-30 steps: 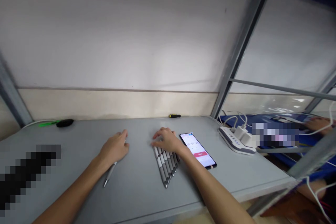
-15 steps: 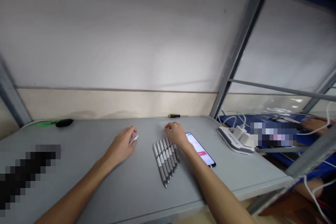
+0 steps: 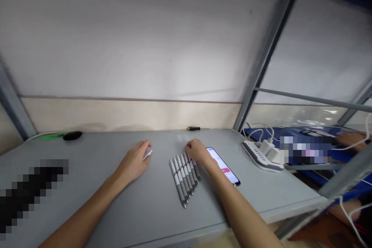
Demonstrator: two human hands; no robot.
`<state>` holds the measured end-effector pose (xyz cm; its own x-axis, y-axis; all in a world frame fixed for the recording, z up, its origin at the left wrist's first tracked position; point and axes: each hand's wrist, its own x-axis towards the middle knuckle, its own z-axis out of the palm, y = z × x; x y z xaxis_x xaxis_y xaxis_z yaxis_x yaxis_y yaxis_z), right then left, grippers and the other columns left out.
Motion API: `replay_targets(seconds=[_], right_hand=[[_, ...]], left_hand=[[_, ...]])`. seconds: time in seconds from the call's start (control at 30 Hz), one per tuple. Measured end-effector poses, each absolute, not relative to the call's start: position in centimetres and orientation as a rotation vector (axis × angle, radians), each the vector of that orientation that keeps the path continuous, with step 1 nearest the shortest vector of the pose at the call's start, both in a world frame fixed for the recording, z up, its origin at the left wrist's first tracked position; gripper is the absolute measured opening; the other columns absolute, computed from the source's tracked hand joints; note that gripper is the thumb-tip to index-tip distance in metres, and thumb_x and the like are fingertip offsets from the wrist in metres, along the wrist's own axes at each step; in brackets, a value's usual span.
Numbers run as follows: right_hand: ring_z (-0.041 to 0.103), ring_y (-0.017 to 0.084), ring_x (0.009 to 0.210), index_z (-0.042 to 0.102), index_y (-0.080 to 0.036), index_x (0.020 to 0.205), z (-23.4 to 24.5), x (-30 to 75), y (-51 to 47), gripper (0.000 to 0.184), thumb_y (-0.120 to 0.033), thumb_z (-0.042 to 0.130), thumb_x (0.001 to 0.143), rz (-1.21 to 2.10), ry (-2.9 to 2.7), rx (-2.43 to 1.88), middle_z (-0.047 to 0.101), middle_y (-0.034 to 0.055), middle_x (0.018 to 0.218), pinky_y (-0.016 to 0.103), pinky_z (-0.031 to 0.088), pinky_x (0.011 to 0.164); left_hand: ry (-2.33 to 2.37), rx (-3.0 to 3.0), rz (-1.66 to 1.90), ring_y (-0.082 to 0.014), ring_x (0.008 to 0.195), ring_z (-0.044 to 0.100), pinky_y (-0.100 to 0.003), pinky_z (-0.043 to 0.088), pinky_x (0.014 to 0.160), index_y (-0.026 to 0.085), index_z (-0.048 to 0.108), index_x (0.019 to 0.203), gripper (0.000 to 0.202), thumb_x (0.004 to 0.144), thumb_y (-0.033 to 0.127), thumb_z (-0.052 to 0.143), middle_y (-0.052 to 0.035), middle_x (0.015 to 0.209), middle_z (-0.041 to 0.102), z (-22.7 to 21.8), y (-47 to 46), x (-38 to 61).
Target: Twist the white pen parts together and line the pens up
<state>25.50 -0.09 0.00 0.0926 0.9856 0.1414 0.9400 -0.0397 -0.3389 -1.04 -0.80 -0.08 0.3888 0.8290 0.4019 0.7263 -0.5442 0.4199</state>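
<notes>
My left hand (image 3: 133,161) is closed round a white and grey pen (image 3: 148,154); only its pale end pokes out to the right of the fingers. Several matching pens (image 3: 183,177) lie side by side in a slanted row on the grey table (image 3: 145,209). My right hand (image 3: 197,151) rests at the far ends of that row with its fingers curled under, and whatever they hold is hidden. A lit phone (image 3: 225,168) lies just right of my right wrist, partly covered by it.
A white power strip with plugged chargers (image 3: 263,154) sits at the table's right end. A small screwdriver (image 3: 193,128) and a black object with a green cable (image 3: 72,135) lie by the back wall. Grey metal posts frame the table. Another person's hand (image 3: 350,138) is far right.
The left hand took up the pen that lay under it and moved right. The right hand came off the row, where it lay spread, and curled at the pens' far ends.
</notes>
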Motion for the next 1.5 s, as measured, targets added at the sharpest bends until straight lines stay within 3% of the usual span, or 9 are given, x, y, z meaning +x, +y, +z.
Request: replay_targets(seconds=[0.27, 0.53, 0.67, 0.8, 0.9, 1.07, 1.27, 1.5], right_hand=[[0.061, 0.023, 0.097, 0.072, -0.012, 0.091, -0.1, 25.7, -0.1, 0.026, -0.02, 0.049, 0.082, 0.159, -1.876, -1.99, 0.068, 0.0158, 0.1, 0.027, 0.041, 0.081], [0.059, 0.022, 0.091, 0.07, -0.015, 0.097, 0.2, 25.2, -0.7, 0.025, -0.025, 0.052, 0.083, 0.145, -1.839, -1.915, 0.063, 0.0144, 0.103, 0.03, 0.041, 0.082], [0.058, 0.018, 0.087, 0.069, -0.016, 0.097, 0.8, 23.3, -1.7, 0.022, -0.028, 0.055, 0.084, 0.209, -1.908, -1.533, 0.063, 0.0102, 0.098, 0.028, 0.042, 0.08], [0.058, 0.015, 0.081, 0.067, -0.018, 0.101, 1.6, 20.7, -3.3, 0.03, -0.04, 0.053, 0.088, 0.525, -2.008, -1.155, 0.066, 0.0052, 0.092, 0.024, 0.042, 0.071], [0.056, 0.013, 0.073, 0.068, -0.017, 0.092, 1.7, 19.6, -4.0, 0.029, -0.038, 0.048, 0.091, 0.668, -2.065, -1.02, 0.067, 0.0021, 0.083, 0.022, 0.039, 0.065], [0.042, 0.009, 0.052, 0.064, -0.015, 0.071, 1.3, 19.8, -3.5, 0.03, -0.038, 0.053, 0.086, 0.735, -2.005, -1.128, 0.051, -0.003, 0.056, 0.021, 0.03, 0.051], [0.044, 0.01, 0.051, 0.057, -0.015, 0.067, 1.3, 20.9, -2.4, 0.03, -0.04, 0.052, 0.084, 0.79, -1.655, -1.227, 0.05, -0.0024, 0.055, 0.023, 0.032, 0.051], [0.044, 0.01, 0.049, 0.053, -0.016, 0.065, 1.2, 21.6, -1.8, 0.037, -0.049, 0.051, 0.084, 0.917, -1.476, -1.165, 0.049, -0.0021, 0.056, 0.023, 0.033, 0.049]], left_hand=[[1.351, 2.459, 0.891, -0.0125, 0.067, 0.051, -0.027, 0.04, 0.066, 0.022, 0.047, 0.099, 0.017, 0.082, 0.019, 0.046, 0.0, 0.088, 0.053, 0.0, -1.0, -0.8], [1.322, 2.431, 0.935, -0.011, 0.063, 0.052, -0.026, 0.041, 0.064, 0.021, 0.049, 0.099, 0.016, 0.082, 0.021, 0.047, 0.0002, 0.088, 0.055, 0.2, -1.2, -0.6], [1.206, 2.332, 0.961, -0.0084, 0.057, 0.051, -0.024, 0.043, 0.061, 0.021, 0.049, 0.101, 0.017, 0.084, 0.024, 0.048, 0.0011, 0.088, 0.058, 0.7, -1.8, -0.1], [1.067, 2.28, 0.958, -0.0098, 0.061, 0.055, -0.023, 0.045, 0.061, 0.022, 0.05, 0.101, 0.018, 0.084, 0.027, 0.052, 0.0015, 0.085, 0.061, 1.2, -2.7, 0.7], [1.006, 2.279, 0.973, -0.0116, 0.067, 0.058, -0.024, 0.047, 0.064, 0.023, 0.051, 0.101, 0.018, 0.085, 0.03, 0.053, 0.0013, 0.084, 0.062, 1.3, -3.0, 1.0], [1.04, 2.271, 1.002, -0.0125, 0.068, 0.059, -0.026, 0.048, 0.066, 0.022, 0.05, 0.1, 0.024, 0.08, 0.032, 0.06, 0.0014, 0.082, 0.061, 0.9, -2.6, 1.0], [1.111, 2.268, 0.969, -0.0097, 0.057, 0.055, -0.023, 0.045, 0.057, 0.021, 0.051, 0.1, 0.024, 0.082, 0.036, 0.056, 0.0008, 0.085, 0.062, 0.6, -2.1, 0.5], [1.138, 2.405, 0.959, -0.0166, 0.078, 0.062, -0.027, 0.044, 0.07, 0.022, 0.058, 0.094, 0.025, 0.093, 0.039, 0.04, -0.002, 0.087, 0.067, 1.3, -2.2, 0.3]])
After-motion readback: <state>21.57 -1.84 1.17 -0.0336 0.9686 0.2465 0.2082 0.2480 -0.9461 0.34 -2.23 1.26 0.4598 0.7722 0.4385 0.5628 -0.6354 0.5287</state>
